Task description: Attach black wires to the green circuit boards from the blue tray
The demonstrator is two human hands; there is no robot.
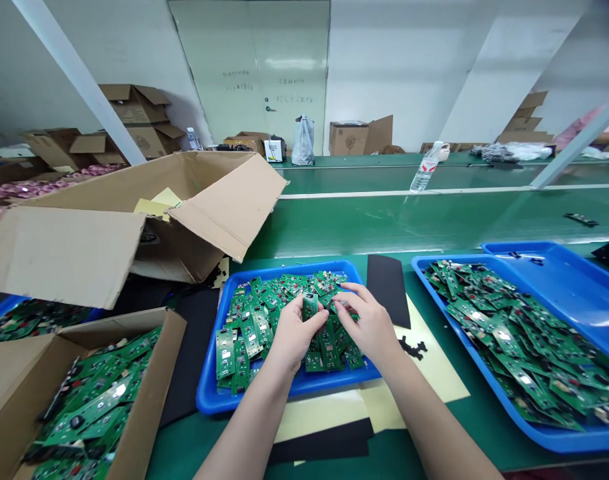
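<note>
Clamping circuit board [310, 307], left hand [294, 335] grip; right hand [370, 327] grip unclear, palm hidden over blue tray [209, 395].

Two bare hands and forearms, seen from above.
The left hand [294, 337] and right hand [369, 323] are uncovered, as are the arms behind them. The left forearm [249, 427] and right forearm [434, 427] are slim and narrow toward the wrists. The fingers are slender, and the nails are too small to make out.
</note>
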